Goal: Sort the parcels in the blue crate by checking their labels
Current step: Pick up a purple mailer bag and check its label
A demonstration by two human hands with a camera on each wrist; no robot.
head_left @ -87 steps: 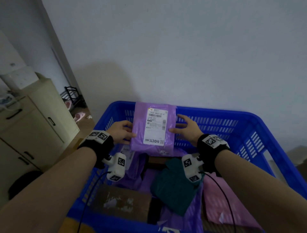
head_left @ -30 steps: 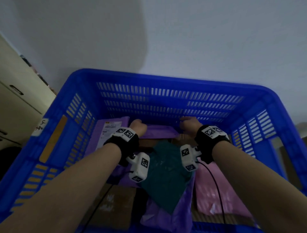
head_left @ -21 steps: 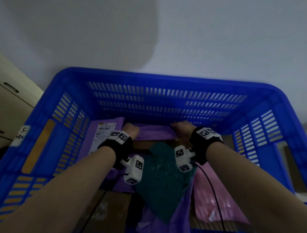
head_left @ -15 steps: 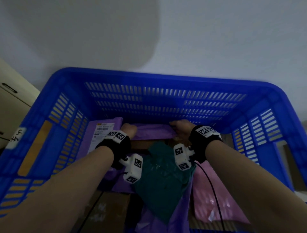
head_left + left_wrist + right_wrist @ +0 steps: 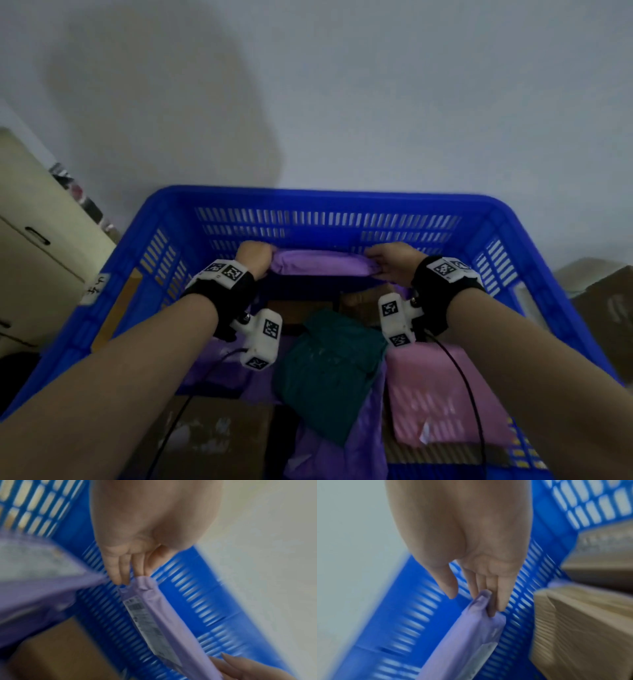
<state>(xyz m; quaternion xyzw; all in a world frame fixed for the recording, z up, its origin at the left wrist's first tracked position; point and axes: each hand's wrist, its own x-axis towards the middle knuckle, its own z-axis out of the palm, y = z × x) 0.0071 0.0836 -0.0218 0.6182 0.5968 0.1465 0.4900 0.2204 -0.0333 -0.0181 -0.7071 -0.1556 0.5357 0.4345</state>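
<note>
The blue crate (image 5: pixel 329 205) stands against a white wall and holds several parcels. I hold a flat purple parcel (image 5: pixel 322 263) by its two short ends, raised near the crate's far wall. My left hand (image 5: pixel 265 262) pinches its left end and my right hand (image 5: pixel 376 265) pinches its right end. In the left wrist view the left hand (image 5: pixel 130 580) grips the parcel (image 5: pixel 173 626), and its white label (image 5: pixel 145 619) shows on the underside. In the right wrist view the right hand (image 5: pixel 471 600) pinches the other end of the parcel (image 5: pixel 467 635).
Below my arms lie a dark green parcel (image 5: pixel 329 370), a pink parcel (image 5: pixel 442 394), other purple parcels (image 5: pixel 219 370) and a cardboard box (image 5: pixel 212 438). More cardboard boxes (image 5: pixel 582 628) sit by the right hand. A cream cabinet (image 5: pixel 30 260) stands outside the crate on the left.
Both hands have lifted the purple parcel from low in the crate up toward the far wall's rim. The labelled purple parcel held up earlier lies at the crate's left side.
</note>
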